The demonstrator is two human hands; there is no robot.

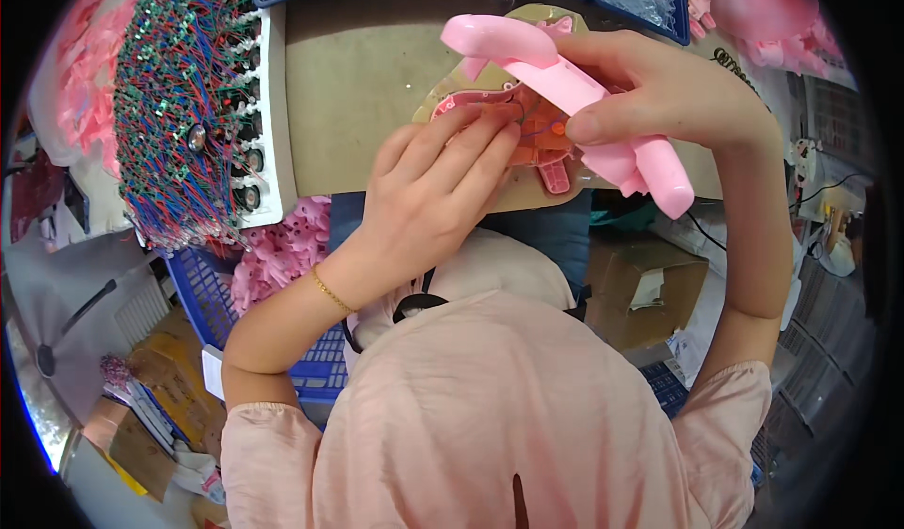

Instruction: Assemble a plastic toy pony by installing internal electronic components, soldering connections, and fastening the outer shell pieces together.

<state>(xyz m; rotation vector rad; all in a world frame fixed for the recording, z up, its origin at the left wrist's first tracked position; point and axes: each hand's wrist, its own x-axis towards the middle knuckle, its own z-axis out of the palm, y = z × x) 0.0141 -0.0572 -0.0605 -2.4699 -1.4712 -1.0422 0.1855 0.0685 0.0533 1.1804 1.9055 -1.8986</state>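
My right hand (664, 91) grips a glossy pink plastic shell (565, 86), long and curved, raised and tilted above the table. Below it lies a matching half of pink toy shell (556, 177), its inside facing up, with thin wires and a small orange part (557, 129) showing. This half rests on a tan board (527, 190). Over the left part of the lying half is my left hand (438, 176), fingers stretched out and side by side, tips touching in or near its cavity. What is under those fingertips is hidden.
A white tray (274, 124) of wired electronic parts (179, 105) stands at the left. Blue bins (636, 6) of clear plastic parts line the back. Pink parts (89, 48) pile at both far corners. A blue crate (202, 293) and cardboard box (650, 279) sit below table level.
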